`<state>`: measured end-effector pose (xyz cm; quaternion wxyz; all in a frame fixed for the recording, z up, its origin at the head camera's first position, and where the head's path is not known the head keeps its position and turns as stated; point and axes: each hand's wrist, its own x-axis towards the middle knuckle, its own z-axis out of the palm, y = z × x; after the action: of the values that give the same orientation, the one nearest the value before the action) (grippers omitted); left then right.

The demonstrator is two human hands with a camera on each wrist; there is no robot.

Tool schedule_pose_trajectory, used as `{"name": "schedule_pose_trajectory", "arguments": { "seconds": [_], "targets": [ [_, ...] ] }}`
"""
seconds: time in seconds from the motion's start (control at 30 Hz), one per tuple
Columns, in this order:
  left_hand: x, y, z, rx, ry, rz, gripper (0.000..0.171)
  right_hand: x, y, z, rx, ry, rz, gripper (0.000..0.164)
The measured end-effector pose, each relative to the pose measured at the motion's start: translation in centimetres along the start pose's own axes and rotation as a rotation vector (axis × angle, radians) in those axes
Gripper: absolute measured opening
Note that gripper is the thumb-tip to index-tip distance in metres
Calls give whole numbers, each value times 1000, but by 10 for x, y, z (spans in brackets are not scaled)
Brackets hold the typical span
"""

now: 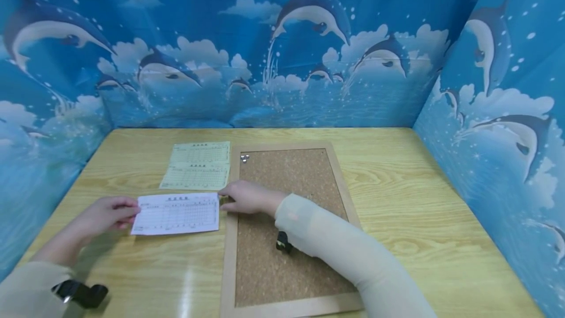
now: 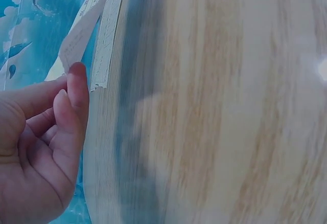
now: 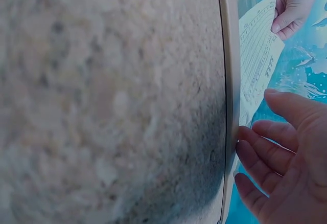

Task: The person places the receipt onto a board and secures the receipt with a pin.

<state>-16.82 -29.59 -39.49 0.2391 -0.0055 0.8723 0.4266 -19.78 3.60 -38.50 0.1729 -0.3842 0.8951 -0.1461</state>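
Note:
In the head view my left hand point(image 1: 108, 217) pinches the left edge of a white printed form slip point(image 1: 176, 215), thumb on top. The slip is raised off the table, as its bent sheet point(image 2: 82, 42) shows in the left wrist view. My right hand point(image 1: 249, 198) reaches over the framed corkboard point(image 1: 291, 269), its fingertips at the slip's upper right corner. Seen from the right wrist, that hand's fingers point(image 3: 265, 152) are loosely bent and spread from the thumb, close beside the board's wooden frame point(image 3: 232, 81). Nothing is gripped between them.
Two pale green form slips point(image 1: 196, 166) lie one above the other behind the white slip, left of the board. Several small silvery pins point(image 1: 244, 158) sit in the board's upper left corner. A dolphin-print curtain point(image 1: 282, 97) encloses the wood-grain table point(image 1: 410, 200) at the back and sides.

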Motion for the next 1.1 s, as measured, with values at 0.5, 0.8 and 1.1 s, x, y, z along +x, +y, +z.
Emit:
{"name": "schedule_pose_trajectory", "arguments": {
  "seconds": [0.5,0.8,1.1],
  "targets": [
    [-3,-3,-2,-23,13,49,35,3,0,2,294,49,132,40],
    [-6,0,-1,-56,21,75,34,3,4,5,630,95,217,29],
    [-5,3,2,-94,-1,79,34,5,6,9,709,149,240,18]
  ]
}}
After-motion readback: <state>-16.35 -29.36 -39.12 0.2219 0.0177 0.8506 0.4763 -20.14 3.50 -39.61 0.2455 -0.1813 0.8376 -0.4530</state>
